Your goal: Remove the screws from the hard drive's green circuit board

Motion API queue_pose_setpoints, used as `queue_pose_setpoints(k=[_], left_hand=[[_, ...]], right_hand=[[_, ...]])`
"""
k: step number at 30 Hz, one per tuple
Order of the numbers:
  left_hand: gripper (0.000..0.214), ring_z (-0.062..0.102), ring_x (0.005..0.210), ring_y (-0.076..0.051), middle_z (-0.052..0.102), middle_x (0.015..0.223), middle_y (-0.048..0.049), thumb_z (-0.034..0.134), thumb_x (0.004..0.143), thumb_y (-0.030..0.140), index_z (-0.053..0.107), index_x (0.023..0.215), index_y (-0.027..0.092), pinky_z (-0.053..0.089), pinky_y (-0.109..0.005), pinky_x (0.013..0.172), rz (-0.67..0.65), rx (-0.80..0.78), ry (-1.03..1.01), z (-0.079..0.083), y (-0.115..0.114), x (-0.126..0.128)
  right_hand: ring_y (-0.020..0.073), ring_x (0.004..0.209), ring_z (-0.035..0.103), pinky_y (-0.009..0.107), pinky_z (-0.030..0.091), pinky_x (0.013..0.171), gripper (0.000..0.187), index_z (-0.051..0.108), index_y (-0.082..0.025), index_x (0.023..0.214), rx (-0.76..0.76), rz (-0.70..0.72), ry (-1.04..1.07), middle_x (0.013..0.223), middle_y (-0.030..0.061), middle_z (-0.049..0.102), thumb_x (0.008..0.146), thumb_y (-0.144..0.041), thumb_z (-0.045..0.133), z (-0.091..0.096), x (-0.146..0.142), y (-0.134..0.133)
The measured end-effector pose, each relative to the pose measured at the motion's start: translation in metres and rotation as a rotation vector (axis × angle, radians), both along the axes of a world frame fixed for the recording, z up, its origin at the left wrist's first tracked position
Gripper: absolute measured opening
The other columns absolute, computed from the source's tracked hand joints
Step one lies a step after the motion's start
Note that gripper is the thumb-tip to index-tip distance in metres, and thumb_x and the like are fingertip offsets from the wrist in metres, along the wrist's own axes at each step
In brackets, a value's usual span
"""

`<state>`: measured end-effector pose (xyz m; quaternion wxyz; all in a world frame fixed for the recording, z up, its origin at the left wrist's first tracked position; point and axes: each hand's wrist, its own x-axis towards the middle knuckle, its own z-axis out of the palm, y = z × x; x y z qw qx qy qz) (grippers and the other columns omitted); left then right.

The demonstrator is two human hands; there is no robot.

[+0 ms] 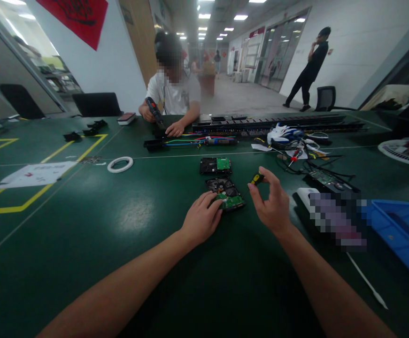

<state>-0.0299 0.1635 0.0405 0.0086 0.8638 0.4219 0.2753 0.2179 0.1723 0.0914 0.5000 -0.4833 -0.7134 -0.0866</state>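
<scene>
A hard drive [223, 186] with a green circuit board lies tilted on the green table in front of me. My left hand [201, 217] grips its near left corner, fingers bent over the board's edge. Just right of the drive, thumb and fingertips of my right hand [273, 206] pinch a small black-and-yellow screwdriver [257, 179] above the table. The tip of this tool is too dark to make out. Beyond the gripped drive, a second hard drive [215, 165] rests with its green board facing up.
Across the table a person [176, 89] holds a power drill [154, 110] over dark parts. A blue tray [397, 230] and a blurred-out device sit at right, near gloves [283, 134] and a red screwdriver [296, 156]. Left are a white ring [120, 170] and papers [37, 173].
</scene>
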Motion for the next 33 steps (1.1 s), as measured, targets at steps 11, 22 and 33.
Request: queue_pose_setpoints(k=[11, 22, 33], left_hand=[[0.034, 0.052, 0.144, -0.033, 0.060, 0.146, -0.0141, 0.053, 0.107, 0.029, 0.062, 0.139, 0.021, 0.052, -0.057, 0.117, 0.002, 0.006, 0.000, -0.0019, 0.0003, 0.0002], [0.035, 0.051, 0.145, -0.034, 0.059, 0.147, -0.0143, 0.055, 0.106, 0.031, 0.061, 0.139, 0.022, 0.053, -0.058, 0.115, 0.003, -0.007, 0.007, -0.0008, 0.0001, -0.0005], [0.035, 0.051, 0.145, -0.033, 0.059, 0.148, -0.0138, 0.054, 0.106, 0.031, 0.060, 0.140, 0.022, 0.051, -0.058, 0.117, 0.009, -0.012, 0.013, -0.0013, -0.0001, -0.0001]], right_hand=[[0.0292, 0.121, 0.071, 0.053, 0.059, 0.107, 0.059, 0.046, -0.032, 0.155, -0.004, 0.002, 0.003, 0.143, 0.0098, 0.068, 0.099, -0.028, 0.065, 0.0000, 0.0016, 0.0001], [0.0288, 0.118, 0.073, 0.052, 0.061, 0.105, 0.057, 0.049, -0.032, 0.153, 0.001, 0.003, 0.041, 0.140, 0.0091, 0.070, 0.098, -0.028, 0.066, 0.0022, 0.0014, -0.0002], [0.0271, 0.112, 0.075, 0.050, 0.063, 0.101, 0.056, 0.052, -0.030, 0.149, 0.010, 0.015, 0.054, 0.136, 0.0085, 0.071, 0.096, -0.029, 0.069, 0.0048, 0.0023, -0.0001]])
